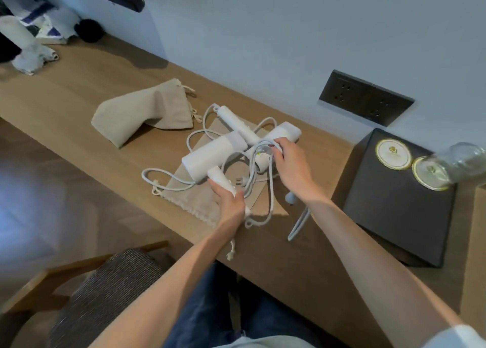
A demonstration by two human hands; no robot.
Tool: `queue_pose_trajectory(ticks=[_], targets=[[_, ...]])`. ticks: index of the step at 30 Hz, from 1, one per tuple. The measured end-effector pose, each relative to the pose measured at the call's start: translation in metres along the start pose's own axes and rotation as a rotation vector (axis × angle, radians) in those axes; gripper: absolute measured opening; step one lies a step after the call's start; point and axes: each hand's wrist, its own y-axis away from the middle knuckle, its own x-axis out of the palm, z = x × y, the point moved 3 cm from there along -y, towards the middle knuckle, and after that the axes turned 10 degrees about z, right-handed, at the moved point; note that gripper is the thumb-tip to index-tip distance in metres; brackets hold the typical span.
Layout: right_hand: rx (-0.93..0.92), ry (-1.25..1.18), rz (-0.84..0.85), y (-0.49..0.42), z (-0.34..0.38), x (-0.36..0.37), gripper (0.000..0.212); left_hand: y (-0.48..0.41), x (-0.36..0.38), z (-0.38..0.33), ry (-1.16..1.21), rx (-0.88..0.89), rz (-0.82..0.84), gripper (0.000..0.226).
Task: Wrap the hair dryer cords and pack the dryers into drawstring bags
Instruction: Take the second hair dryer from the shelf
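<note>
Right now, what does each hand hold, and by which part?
Left hand grips the nearer dryer by its handle; right hand holds loops of cord.

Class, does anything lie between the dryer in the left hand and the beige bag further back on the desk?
Only a loose white cord loop lies between the hair dryer and the drawstring bag. The tangled cords in the right hand also link it to the second dryer.
</note>
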Motion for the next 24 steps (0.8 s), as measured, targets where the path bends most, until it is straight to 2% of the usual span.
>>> queue_pose_trajectory(ticks=[3, 5, 8, 10, 13, 16, 19, 21, 24], targets=[[0.049, 0.077, -0.054, -0.004, -0.013, -0.001, 0.027, -0.017, 0.005, 0.008, 0.034, -0.032, 0.12, 0.111], [0.101, 0.143, -0.055, -0.004, -0.02, 0.002, 0.029, -0.034, 0.007, 0.029, -0.073, -0.094, 0.217, 0.11], [0.183, 0.216, -0.061, -0.002, -0.026, 0.005, 0.034, -0.029, -0.009, 0.024, -0.364, -0.117, 0.396, 0.099], [0.222, 0.243, -0.073, 0.0, -0.027, 0.008, 0.038, -0.025, -0.022, 0.012, -0.509, 0.016, 0.456, 0.064], [0.252, 0.298, -0.125, 0.006, -0.023, 0.013, 0.045, -0.028, -0.046, 0.001, -0.614, 0.136, 0.492, 0.061], [0.237, 0.35, -0.246, 0.014, -0.012, 0.02, 0.048, -0.033, -0.068, -0.016, -0.759, 0.249, 0.584, 0.04], [0.216, 0.338, -0.392, 0.022, 0.007, 0.035, 0.037, -0.047, -0.088, -0.025, -0.828, 0.258, 0.62, 0.022], [0.208, 0.281, -0.476, 0.029, 0.021, 0.048, 0.03, -0.053, -0.098, -0.033, -0.777, 0.298, 0.652, 0.019], [0.221, 0.214, -0.544, 0.037, 0.037, 0.069, 0.023, -0.061, -0.108, -0.049, -0.702, 0.488, 0.641, 0.022]])
